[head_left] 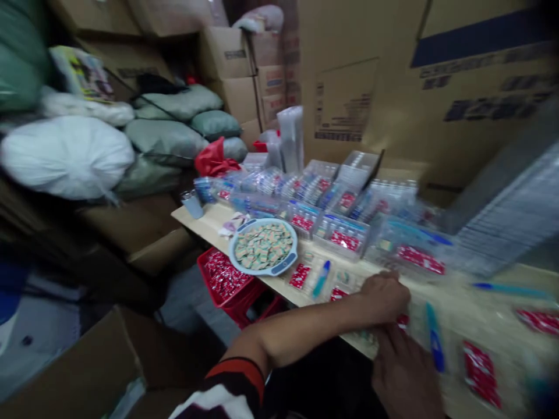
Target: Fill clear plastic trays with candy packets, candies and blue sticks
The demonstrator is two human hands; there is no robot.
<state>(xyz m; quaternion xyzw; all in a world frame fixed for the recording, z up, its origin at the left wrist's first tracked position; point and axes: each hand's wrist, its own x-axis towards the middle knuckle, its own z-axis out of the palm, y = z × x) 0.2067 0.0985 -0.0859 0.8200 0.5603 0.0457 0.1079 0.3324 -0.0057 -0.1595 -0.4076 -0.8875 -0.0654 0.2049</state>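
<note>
My left hand (385, 297) rests on the wooden table (463, 314) with its fingers curled under; whatever is in them is hidden. Just in front of it lie a small red packet (299, 276) and a blue pen (321, 278). My right hand (404, 375) is lower, at the table's near edge, back up and blurred, so its fingers cannot be read. A second blue pen (434, 337) and another red packet (480, 372) lie beside it. To the left stands a round blue-rimmed tray (279, 269) full of small square packets.
Clear plastic packs holding red and blue items (345, 233) crowd the table's far side. A red basket of red packets (220, 279) sits under the table's left end. Large cardboard boxes (393, 81) stand behind, with stuffed sacks (65, 154) at left and an open carton (78, 361) below.
</note>
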